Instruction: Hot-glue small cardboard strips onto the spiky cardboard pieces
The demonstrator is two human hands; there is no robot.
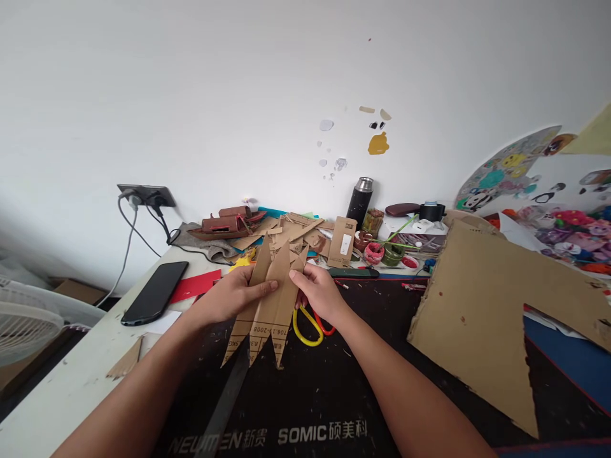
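Between my two hands is a cardboard piece [279, 299] with pointed tips at top and bottom and folds running along its length; print shows near its lower end. My left hand [243, 292] grips its left side, thumb lying across the front. On the right edge my right hand [322, 289] pinches it with the thumb in front; the other fingers are partly hidden behind. Scissors with yellow and red handles [308, 327] lie on the black mat [363, 375] just below my right hand. A long ruler-like strip [226, 401] rests on the mat under the cardboard's lower tips.
A large cut cardboard sheet [477, 312] covers the right side. Cardboard scraps [296, 229], paint jars [373, 253] and a black thermos [360, 202] stand along the wall. On the left are a phone [155, 292], red paper [195, 286] and a white fan [28, 324].
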